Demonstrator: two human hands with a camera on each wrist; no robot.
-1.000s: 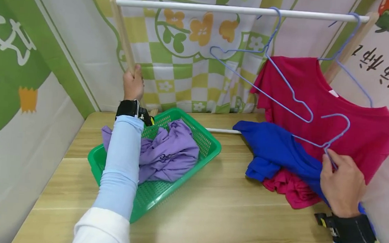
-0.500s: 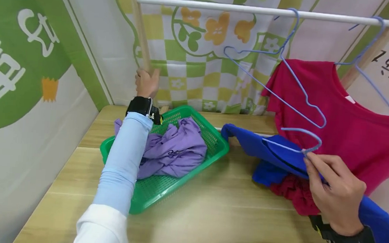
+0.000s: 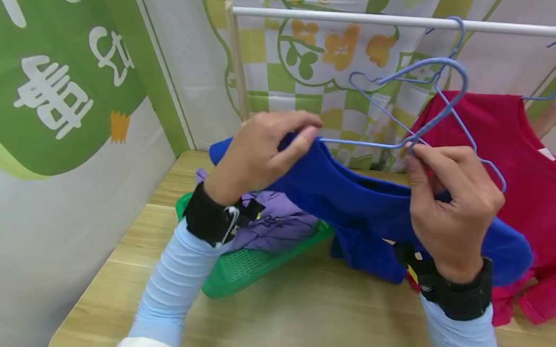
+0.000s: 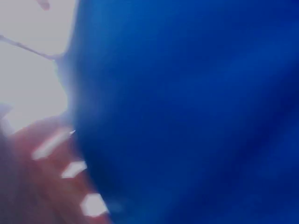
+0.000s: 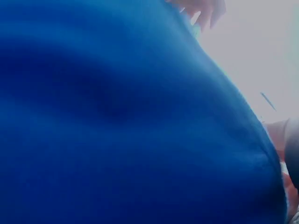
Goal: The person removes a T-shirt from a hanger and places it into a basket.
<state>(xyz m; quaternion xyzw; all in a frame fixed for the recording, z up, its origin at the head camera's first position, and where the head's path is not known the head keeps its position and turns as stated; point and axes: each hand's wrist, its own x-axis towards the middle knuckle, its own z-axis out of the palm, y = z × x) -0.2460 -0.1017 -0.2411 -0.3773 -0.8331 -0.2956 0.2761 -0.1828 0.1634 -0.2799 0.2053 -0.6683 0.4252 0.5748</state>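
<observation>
In the head view my right hand (image 3: pixel 453 205) pinches a blue clothes hanger (image 3: pixel 361 143) at the base of its hook. A blue T-shirt (image 3: pixel 353 196) hangs from that hanger, its neckline facing up. My left hand (image 3: pixel 265 154) holds the shirt's left shoulder beside the collar, thumb and fingers bent around the cloth. Blue fabric (image 4: pixel 187 112) fills most of the left wrist view, with blurred fingers at its edge. In the right wrist view the shirt (image 5: pixel 117 130) also covers nearly everything, hiding the hanger's lower part.
A white rail (image 3: pixel 326 16) on wooden posts carries another blue hanger (image 3: pixel 459 44) and, at right, a red T-shirt (image 3: pixel 513 151). Behind my left arm, a green basket (image 3: pixel 238 272) holds a purple garment (image 3: pixel 280 216). All stand on a wooden table (image 3: pixel 297 323).
My left hand has let go of the rack's post and come to the shirt's shoulder. My right hand has raised the hanger and blue T-shirt off the table. The view has swung left.
</observation>
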